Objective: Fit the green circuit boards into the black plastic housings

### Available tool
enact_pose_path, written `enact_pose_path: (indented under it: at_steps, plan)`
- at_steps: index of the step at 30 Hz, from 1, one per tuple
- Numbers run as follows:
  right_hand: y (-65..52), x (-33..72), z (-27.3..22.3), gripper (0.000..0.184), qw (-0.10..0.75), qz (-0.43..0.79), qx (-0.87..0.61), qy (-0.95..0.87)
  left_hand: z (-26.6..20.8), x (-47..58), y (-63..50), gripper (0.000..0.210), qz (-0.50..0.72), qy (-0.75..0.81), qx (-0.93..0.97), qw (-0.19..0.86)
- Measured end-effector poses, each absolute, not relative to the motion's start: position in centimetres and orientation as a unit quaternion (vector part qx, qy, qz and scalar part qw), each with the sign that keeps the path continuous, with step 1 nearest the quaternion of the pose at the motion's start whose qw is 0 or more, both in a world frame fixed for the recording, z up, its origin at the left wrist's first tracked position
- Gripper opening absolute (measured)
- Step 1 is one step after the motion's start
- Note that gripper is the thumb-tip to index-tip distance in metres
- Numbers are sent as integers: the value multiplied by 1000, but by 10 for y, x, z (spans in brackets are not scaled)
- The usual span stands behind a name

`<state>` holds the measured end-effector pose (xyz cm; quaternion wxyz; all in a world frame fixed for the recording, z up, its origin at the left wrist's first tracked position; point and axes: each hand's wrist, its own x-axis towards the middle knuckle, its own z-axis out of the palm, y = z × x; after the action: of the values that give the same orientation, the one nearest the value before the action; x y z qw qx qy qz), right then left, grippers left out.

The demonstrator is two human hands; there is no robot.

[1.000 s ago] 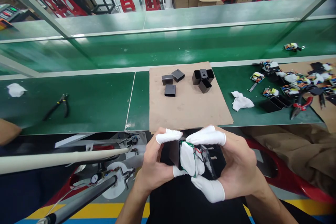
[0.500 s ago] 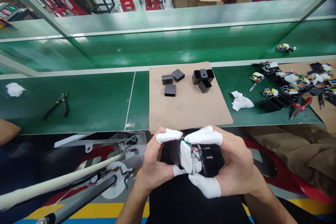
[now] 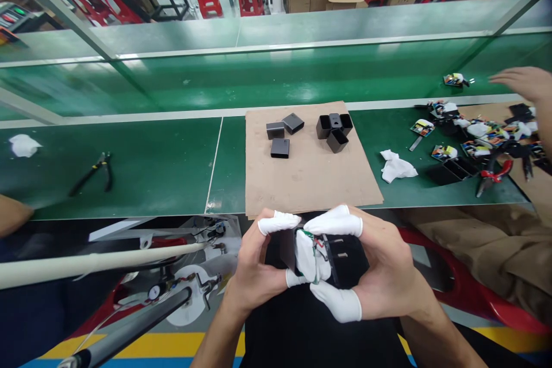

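Note:
My left hand (image 3: 255, 267) grips a black charger casing (image 3: 286, 248) by its sides, with white finger cots on the thumb and a finger. In my right hand (image 3: 386, 267), cotted thumb and finger pinch a charger circuit board (image 3: 307, 256), which bears white padding and red and black wires. One end of the board sits at the casing's mouth; how deep it goes is hidden. Beside the board, a black plug cover (image 3: 351, 267) with two metal prongs lies within my right hand. All of this is held above my lap, before the bench edge.
A cardboard sheet (image 3: 271, 187) bears several black casings (image 3: 280, 148). Pliers (image 3: 98, 173) lie left; a white cloth (image 3: 397, 167), circuit boards (image 3: 478, 129) and red-handled pliers (image 3: 491, 177) lie right. A co-worker's hand (image 3: 524, 81) reaches over the green belt (image 3: 276, 80). A pale hose (image 3: 107, 263) crosses lower left.
A co-worker's hand has come in at the right, and the board on the belt has shifted slightly left. The pale hose has swung upward. My hands have barely moved.

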<state>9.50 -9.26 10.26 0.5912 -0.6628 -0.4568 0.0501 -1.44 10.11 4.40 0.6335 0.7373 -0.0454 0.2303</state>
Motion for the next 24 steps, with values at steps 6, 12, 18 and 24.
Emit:
enact_pose_path:
  at_steps: [6,12,18,24]
  plan:
    - [-93,95,102,67,591,59,-664,-454,42,-14,100,74,226,-41,731,643]
    - [-92,97,99,67,583,60,-669,-457,40,-14,100,71,216,-38,727,650]
    - [-93,99,99,65,578,64,-672,-458,40,-12,97,73,212,-34,723,656]
    - [-93,102,98,75,556,104,-690,-452,36,-11,87,71,201,-9,677,707]
